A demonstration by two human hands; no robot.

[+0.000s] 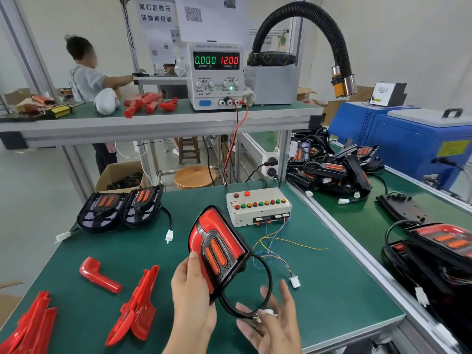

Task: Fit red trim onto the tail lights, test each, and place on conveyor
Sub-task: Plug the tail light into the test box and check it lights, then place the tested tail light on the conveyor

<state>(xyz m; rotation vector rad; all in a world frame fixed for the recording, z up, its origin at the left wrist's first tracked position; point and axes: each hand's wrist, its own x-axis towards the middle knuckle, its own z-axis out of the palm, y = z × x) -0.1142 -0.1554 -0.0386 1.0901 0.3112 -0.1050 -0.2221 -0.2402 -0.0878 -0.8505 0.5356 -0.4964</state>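
Head view: near to far, one lamp in hand over the green bench point(332, 290).
Right hand point(270, 325): palm up, fingers spread and relaxed; the white plug point(268, 313) at the end of the lamp's lead lies across them, cradled, not clenched.
Left hand point(192, 290): grasps the lamp point(217, 249) by its lower left edge, thumb on the red face, fingers behind.
Lamp: held tilted above the bench, red trim already on, black cable point(265, 274) looping down to the plug.
Handling: likely light and stiff, a hard plastic shell (the glossy lens probably slips and marks easily), so the black rim looks the best hold; the cable is limp and should be led by the plug, not tugged.
Loose trims point(139, 305): red pieces on the bench to the left, one L-shaped piece point(98, 274) lying apart; thin, probably springy.
Test lead point(295, 281): white connector on coloured wires, just right of the hands, running to the box.
Test box point(258, 205): buttons and lamps, mid-bench.
Bare lamps point(120, 208): two black housings, far left, untrimmed.
Conveyor point(357, 210): right side, piled lamps on it.
Supply point(217, 75): on the shelf, reads 12.00 volts, zero current (nothing drawing, so the test looks not yet begun).
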